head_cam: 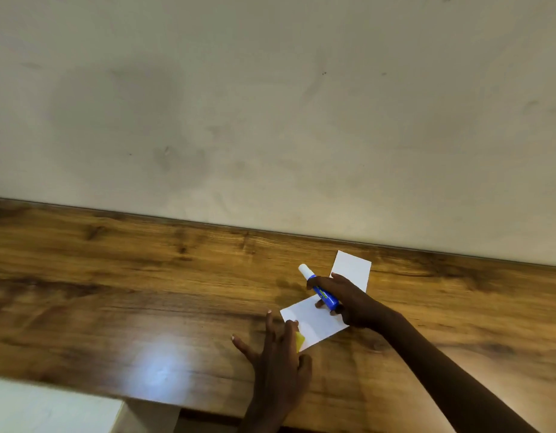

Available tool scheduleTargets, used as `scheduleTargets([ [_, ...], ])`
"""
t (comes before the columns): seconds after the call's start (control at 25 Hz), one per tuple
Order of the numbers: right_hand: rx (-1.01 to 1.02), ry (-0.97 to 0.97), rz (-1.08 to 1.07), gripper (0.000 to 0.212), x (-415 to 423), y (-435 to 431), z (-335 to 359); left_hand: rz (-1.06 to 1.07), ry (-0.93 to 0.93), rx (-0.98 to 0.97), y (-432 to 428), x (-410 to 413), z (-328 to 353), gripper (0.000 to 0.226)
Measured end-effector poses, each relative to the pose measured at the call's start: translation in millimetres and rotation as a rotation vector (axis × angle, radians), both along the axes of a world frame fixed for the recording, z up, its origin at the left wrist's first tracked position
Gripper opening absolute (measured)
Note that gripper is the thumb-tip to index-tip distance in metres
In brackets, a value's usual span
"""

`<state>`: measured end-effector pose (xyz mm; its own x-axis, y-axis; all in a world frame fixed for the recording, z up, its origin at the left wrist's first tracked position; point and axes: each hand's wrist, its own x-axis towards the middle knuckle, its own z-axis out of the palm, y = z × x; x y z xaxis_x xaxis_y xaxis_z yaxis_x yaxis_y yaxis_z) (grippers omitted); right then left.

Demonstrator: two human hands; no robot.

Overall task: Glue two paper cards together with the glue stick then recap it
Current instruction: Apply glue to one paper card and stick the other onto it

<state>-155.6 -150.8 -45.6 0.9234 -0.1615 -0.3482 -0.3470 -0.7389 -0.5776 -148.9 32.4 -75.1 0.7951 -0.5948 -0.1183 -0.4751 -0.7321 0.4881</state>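
Right grip (351, 303) curls round glue stick (325, 295), left grip (279, 360) pinches yellow cap (300, 340); loosely pinned, the card (317, 326) could skid

Glue stick (325, 295): blue barrel w/ white end, held slanted in right grip (348, 300). White end sticks out up & left of the grip; blue end points down over near card. Can't tell if the white end is glue or base.

Near card (314, 325): white, flat on worktop (145, 292), turned cornerwise, just below & left of right grip, its left edge under left grip (279, 357).

Far card (353, 267): white, flat, just beyond right grip, near edge hidden by it.

Yellow piece (300, 340): small, blurred, pinched in left grip at near card's edge; prob. the cap, not sure.
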Motion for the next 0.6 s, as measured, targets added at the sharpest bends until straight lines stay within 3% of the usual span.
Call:
scheduleTargets([
  [0.08, 0.064, -0.011, -0.025, 0.06, 4, -1, 4, -0.014, 0.022, 0.01, -1, -1, -2, 0.056],
  [0.12, -0.004, -0.038, 0.004, 0.059, 4, -1, 5, -0.019, 0.029, 0.016, -2, -2, -3, 0.059],
  [0.2, -0.132, -0.206, -0.064, 0.052, -3, 5, 0, -0.015, 0.049, 0.013, -3, -3, -5, 0.065],
  [0.24, -0.104, -0.33, -0.194, 0.042, -9, 13, -3, -0.008, 0.052, 0.007, -4, -4, -7, 0.066],
  [0.32, 0.18, -0.538, -0.504, 0.025, -20, 33, -11, -0.009, 0.035, 0.002, -4, -4, -10, 0.06],
  [0.44, 0.609, -0.629, -0.741, 0.018, -27, 53, -22, -0.011, 0.032, -0.036, -2, -3, -14, 0.053],
  [0.6, 0.643, -0.612, -0.701, 0.012, -17, 63, -18, -0.011, 0.01, -0.067, 3, -6, -15, 0.055],
])
